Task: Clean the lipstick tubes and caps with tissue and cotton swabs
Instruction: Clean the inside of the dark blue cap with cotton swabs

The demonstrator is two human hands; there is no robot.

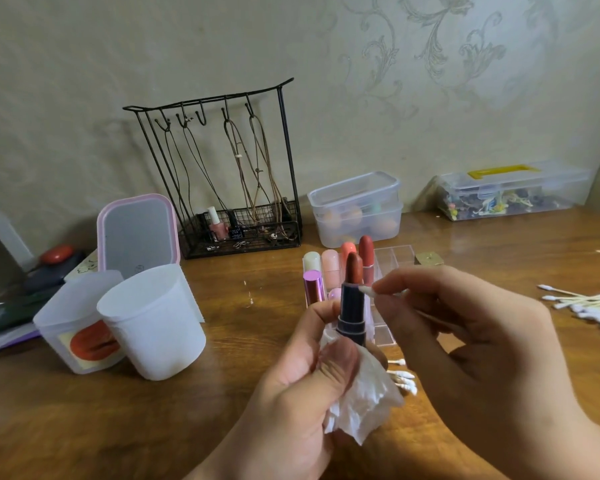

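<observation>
My left hand (305, 372) grips an uncapped dark lipstick tube (352, 311) upright, with a crumpled white tissue (361, 407) bunched against its base. The brown-red stick (354, 268) stands out of the tube. My right hand (465, 327) pinches a cotton swab (368, 291), whose white tip touches the tube's rim on the right side. Behind the hands, several uncapped lipsticks (329, 265) stand in a clear acrylic organizer (395, 254). A gold cap (429, 258) sits just right of the organizer.
A pile of cotton swabs (589, 306) lies at the right; a few used swabs (404, 377) lie under my hands. Two white plastic cups (153, 323) stand at left, before a pink mirror (137, 233). A wire rack (229, 174) and clear boxes (355, 209) line the wall.
</observation>
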